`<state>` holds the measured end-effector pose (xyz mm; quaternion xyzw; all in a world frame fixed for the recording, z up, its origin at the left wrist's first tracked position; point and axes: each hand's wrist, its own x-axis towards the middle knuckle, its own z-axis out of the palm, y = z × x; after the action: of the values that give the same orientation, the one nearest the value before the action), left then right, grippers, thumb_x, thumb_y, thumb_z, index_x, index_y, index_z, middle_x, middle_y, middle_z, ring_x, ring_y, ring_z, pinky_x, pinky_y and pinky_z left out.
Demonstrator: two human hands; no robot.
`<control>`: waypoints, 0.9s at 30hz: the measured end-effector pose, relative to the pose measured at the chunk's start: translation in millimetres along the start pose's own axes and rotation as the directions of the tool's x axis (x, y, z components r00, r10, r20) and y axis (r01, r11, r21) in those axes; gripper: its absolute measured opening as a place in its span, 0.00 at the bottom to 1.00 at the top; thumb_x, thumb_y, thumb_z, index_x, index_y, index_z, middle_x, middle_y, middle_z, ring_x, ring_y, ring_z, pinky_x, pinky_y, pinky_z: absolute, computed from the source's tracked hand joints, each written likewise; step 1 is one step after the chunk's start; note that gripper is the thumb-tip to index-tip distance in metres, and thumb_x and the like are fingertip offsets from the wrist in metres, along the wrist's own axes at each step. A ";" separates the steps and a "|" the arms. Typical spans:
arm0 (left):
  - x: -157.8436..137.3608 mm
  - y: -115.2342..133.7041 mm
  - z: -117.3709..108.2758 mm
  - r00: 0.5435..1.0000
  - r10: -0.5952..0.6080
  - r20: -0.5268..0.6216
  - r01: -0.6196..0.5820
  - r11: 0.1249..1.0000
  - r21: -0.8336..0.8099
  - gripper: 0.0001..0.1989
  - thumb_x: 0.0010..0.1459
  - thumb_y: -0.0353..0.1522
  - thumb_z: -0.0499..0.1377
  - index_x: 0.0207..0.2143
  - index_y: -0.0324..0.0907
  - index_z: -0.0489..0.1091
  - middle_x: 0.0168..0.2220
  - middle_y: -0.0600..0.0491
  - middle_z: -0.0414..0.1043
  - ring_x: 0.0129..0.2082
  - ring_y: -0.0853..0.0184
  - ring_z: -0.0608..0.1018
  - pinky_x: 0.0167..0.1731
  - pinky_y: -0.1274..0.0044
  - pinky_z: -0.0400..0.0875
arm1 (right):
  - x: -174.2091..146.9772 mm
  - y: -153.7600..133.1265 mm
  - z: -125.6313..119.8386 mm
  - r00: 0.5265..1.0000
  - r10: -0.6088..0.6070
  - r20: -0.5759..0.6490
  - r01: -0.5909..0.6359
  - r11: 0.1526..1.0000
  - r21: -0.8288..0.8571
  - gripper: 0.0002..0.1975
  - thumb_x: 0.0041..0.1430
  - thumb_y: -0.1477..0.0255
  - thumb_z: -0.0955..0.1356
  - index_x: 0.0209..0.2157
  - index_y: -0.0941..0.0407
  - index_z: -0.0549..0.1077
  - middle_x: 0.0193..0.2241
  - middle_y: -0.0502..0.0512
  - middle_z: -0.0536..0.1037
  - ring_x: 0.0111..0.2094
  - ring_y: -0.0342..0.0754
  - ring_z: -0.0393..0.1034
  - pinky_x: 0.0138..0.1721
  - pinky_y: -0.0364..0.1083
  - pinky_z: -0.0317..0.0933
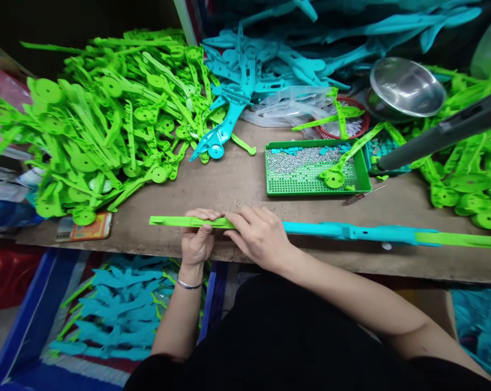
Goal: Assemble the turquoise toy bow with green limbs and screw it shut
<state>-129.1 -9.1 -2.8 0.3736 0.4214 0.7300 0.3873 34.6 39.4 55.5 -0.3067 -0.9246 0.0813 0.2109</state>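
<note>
A long, narrow plastic assembly point(319, 229), green at both ends and blue in the middle, stretches sideways just over the table's front edge. My left hand point(196, 241), with a metal bangle on its wrist, is closed around the green section point(170, 221) on the left. Close beside it, my right hand point(262, 236) grips the same assembly where green meets blue, fingers over the top. What lies between my fingertips is hidden. Behind my hands stands a green perforated tray point(270, 187) with many small metal screws point(298, 159) and a loose green part point(334, 176).
Green plastic parts point(86, 125) are heaped at left, blue ones point(265, 65) at the back. A steel bowl point(408, 87), a red basket point(365, 125) and a dark slanting pole point(441, 133) stand right. A screwdriver point(353, 198) lies near the tray. Below left, a blue-edged crate point(25, 315) contains blue-green pieces.
</note>
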 end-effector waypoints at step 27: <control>4.1 -13.2 30.9 0.922 -0.341 -0.185 0.376 0.902 0.211 0.22 0.28 0.45 0.77 0.24 0.49 0.75 0.24 0.64 0.77 0.24 0.67 0.78 0.40 0.68 0.80 | -169.1 145.1 -129.3 0.877 0.471 -0.094 -0.481 0.858 -0.179 0.18 0.72 0.64 0.57 0.50 0.57 0.72 0.44 0.60 0.82 0.46 0.52 0.75 0.59 0.57 0.56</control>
<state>-100.6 9.2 -2.5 0.2803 0.5956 0.6143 0.4352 291.0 56.3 73.4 -0.5467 -0.8184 0.0317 0.1743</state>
